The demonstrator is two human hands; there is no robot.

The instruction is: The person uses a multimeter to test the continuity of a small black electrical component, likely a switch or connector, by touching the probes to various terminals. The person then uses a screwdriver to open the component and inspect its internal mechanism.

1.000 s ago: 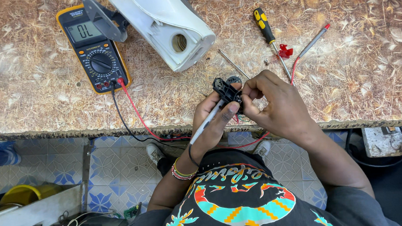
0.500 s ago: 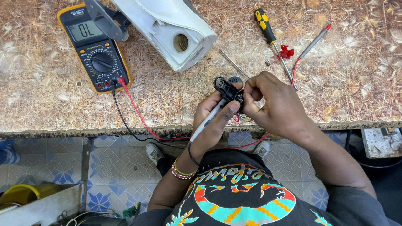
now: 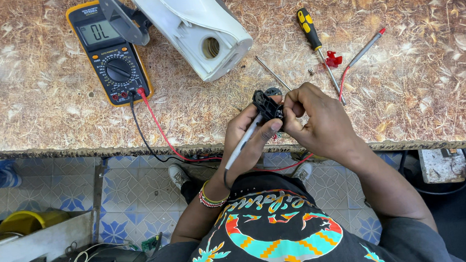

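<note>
Left hand [image 3: 247, 138]: closed around a grey probe [image 3: 243, 142] that runs along the palm, its tip up against the small black part [image 3: 267, 105]; fingers curled, thumb steadying the part from the left.
Right hand [image 3: 318, 123]: fingers pinched shut on the right side of the same black part (what the fingertips grip exactly cannot be made out).
Small black part: held between both hands, just above the near edge of the table [image 3: 46, 84], roughly at the middle of the scene.
Meter [image 3: 110, 52]: yellow-cased, lying flat at the far left of the table, dial facing up, screen lit; black lead [image 3: 139, 130] and red lead [image 3: 158, 128] plugged into its near end and trailing over the table edge toward the person.
White housing [image 3: 191, 26]: large plastic shell, lying tilted just right of the meter, round opening facing the near side.
Screwdriver [image 3: 314, 38]: yellow and black handle, far right of the hands, shaft pointing near.
Red-tipped probe [image 3: 365, 48]: lying right of the screwdriver, well apart from the hands.
Small red piece [image 3: 332, 59]: between screwdriver shaft and probe.
Thin metal rod [image 3: 273, 73]: just beyond the hands.
Bracelet [image 3: 211, 198]: beaded, on the left wrist.
</note>
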